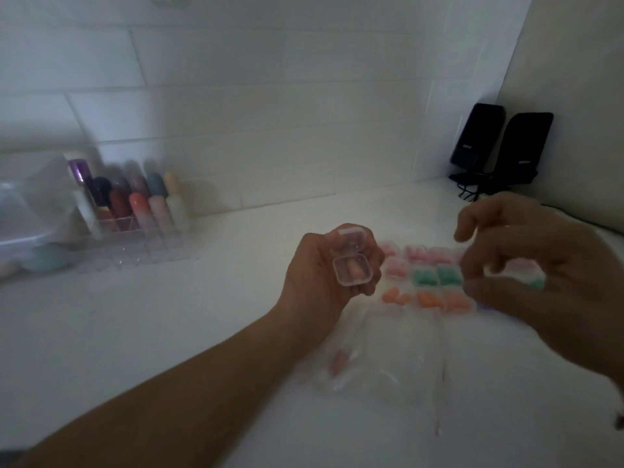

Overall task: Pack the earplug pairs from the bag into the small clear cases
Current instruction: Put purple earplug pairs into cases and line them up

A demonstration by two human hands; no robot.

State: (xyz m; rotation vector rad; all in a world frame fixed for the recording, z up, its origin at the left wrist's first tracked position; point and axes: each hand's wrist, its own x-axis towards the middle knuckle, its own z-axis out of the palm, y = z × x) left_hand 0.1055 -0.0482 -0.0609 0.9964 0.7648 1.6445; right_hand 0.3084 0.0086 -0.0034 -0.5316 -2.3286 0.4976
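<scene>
1. Head view, 9 o'clock: acrylic organiser of coloured tubes, not in play.
2. Centre: your left hand grasps one clear case, lid hinged open, apparently nothing inside.
3. 6 o'clock: bag lies flat; one pinkish earplug visible inside.
4. 3 o'clock: right hand blurred above the filled cases; its grip cannot be told.
5. Risk: the tilted case could spill plugs when loaded.
</scene>
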